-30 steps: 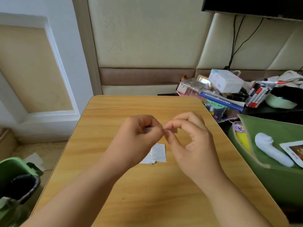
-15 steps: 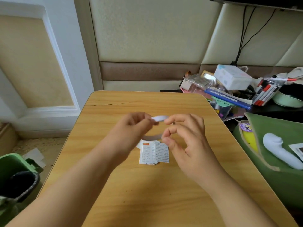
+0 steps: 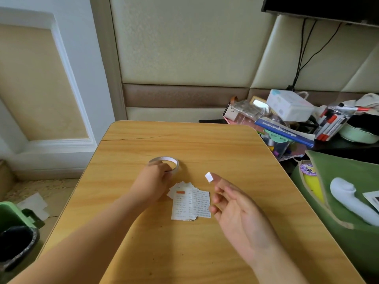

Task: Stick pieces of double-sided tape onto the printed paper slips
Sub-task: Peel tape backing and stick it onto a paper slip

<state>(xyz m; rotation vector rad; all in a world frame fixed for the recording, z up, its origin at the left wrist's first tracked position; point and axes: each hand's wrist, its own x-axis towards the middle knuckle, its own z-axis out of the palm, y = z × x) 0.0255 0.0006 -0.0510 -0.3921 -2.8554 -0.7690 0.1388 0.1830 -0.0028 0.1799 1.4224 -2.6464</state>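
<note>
table point(image 3: 205, 253): we are working over a wooden tabletop, with both hands above its middle.
printed paper slips point(image 3: 191, 203): we are seeing a small fanned stack lying flat on the table between our two hands, print side up, its long axis running roughly away from us.
tape roll point(image 3: 165, 161): we are setting it flat on the table just beyond the slips and to their left; it is well apart from the right hand.
left hand point(image 3: 155, 181): we are resting it on the near rim of the tape roll with fingers curled over the ring, so it is gripping the roll.
right hand point(image 3: 231, 203): we are holding it palm-up and relaxed, fingers loosely spread, just right of the slips and raised off the table.
tape piece point(image 3: 209, 177): we are carrying a small white square stuck on the tip of the right forefinger, not pinched; it is sitting just beyond and to the right of the stack's far corner.
key relation: we are judging that the slips lie down and to the left of the tape piece, nearer the right hand, so the coming move calls for a short sweep leftward and down onto the top slip.
</note>
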